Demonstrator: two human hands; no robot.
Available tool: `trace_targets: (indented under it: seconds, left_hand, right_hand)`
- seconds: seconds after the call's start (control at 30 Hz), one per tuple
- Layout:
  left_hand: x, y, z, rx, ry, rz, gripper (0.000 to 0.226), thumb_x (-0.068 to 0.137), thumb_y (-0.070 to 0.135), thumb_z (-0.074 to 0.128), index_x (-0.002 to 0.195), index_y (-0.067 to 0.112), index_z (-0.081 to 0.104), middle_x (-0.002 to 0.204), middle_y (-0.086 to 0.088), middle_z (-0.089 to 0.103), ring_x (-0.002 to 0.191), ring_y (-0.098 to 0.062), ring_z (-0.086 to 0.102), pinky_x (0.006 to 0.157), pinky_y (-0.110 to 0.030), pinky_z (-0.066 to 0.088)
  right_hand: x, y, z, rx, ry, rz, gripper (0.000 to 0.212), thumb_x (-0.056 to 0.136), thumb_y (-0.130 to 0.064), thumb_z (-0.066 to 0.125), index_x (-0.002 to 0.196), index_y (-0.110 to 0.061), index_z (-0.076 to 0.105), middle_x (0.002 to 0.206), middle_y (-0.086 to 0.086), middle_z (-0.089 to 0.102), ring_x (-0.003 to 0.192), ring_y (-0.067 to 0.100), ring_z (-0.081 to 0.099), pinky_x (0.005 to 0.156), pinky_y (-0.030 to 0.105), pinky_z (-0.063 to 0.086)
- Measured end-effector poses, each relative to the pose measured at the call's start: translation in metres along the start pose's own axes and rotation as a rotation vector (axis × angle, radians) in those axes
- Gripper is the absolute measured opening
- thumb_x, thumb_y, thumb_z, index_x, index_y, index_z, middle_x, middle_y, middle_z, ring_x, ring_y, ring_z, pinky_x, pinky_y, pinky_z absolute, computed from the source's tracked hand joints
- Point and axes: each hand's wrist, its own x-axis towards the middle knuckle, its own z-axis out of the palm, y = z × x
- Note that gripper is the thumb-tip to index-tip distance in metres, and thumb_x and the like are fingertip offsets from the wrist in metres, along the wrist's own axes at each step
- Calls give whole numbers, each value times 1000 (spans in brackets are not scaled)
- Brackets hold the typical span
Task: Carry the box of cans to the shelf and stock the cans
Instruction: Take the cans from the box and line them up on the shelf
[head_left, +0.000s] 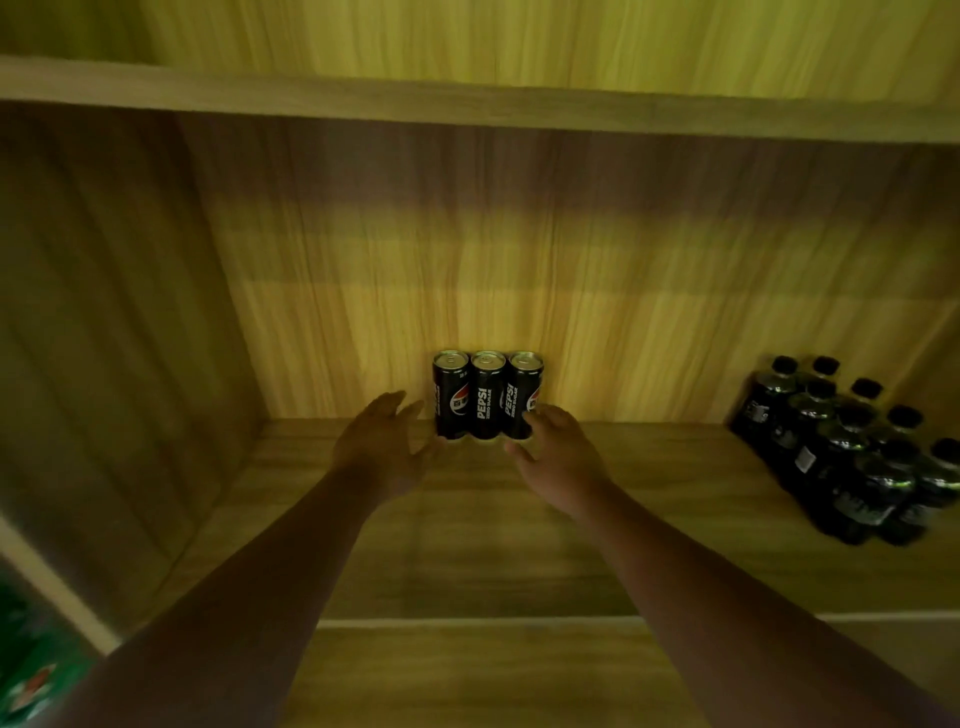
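Three black Pepsi cans (488, 394) stand upright in a tight row against the back wall of the wooden shelf (467, 545). Both my arms reach into the shelf. My left hand (382, 447) is beside the leftmost can, fingers spread, its thumb close to the can's base. On the other side, my right hand (558, 454) has its fingers apart, and the fingertips touch or nearly touch the rightmost can. Neither hand holds anything. The box of cans is not in view.
A shrink-wrapped pack of dark bottles (852, 457) sits at the right end of the same shelf. The shelf's left side wall (104, 364) and an upper board (467, 104) enclose the space. Something green (31, 660) shows at the bottom left corner.
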Motion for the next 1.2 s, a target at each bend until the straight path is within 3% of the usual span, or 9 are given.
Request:
trace_targets:
  seconds: [0.07,0.17,0.37,0.57,0.7,1.0,1.2]
  left_hand:
    - [-16,-1,-4,87,8,66,77,89,71,33,154,32,21,165,2,5,151,-20,0,121,-43,11]
    - [-38,-3,-7,147,4,104,76,89,70,30,154,34,15,165,2,-3,151,-20,-8,122,-45,3]
    - [-83,1,-13,169,30,103,77,89,71,26,155,33,17,165,1,0,151,-21,-4,121,-45,4]
    - [-150,15,-13,142,23,47,91,75,77,3,154,34,19,165,0,8,151,-22,2,120,-45,6]
    - [-205,29,-11,180,25,24,86,79,78,5,155,38,10,165,0,5,151,-24,3,120,-47,13]
    - [-309,41,10,232,-31,-22,80,84,79,17,154,40,12,165,2,5,151,-25,7,120,-46,17]
    - [-351,14,78,249,-111,-17,79,86,78,17,154,39,16,165,1,9,150,-25,10,119,-45,20]
  right_hand:
    - [-18,-11,-2,-132,-34,-43,73,99,-63,36,159,-23,22,168,0,12,155,22,8,122,42,22]
    - [-42,-23,-8,-218,-68,-42,75,99,-67,27,160,-27,15,170,-3,2,156,21,-2,125,46,13]
    - [-95,-30,-24,-249,-72,-59,72,99,-67,24,160,-32,10,170,-3,1,156,20,-3,124,45,10]
    - [-152,-30,-21,-247,-114,-109,72,100,-65,24,161,-33,2,170,-5,0,156,19,-2,124,43,11]
    - [-196,-23,-10,-242,-103,-230,72,100,-64,26,160,-35,-4,170,-4,6,156,21,4,124,45,15]
    - [-283,-16,29,-200,-166,-292,73,99,-66,23,160,-34,-1,169,-7,-2,156,17,-1,125,42,11]
    - [-328,-14,99,-260,-225,-351,73,99,-65,22,161,-31,3,170,-4,0,156,19,-1,125,44,13]
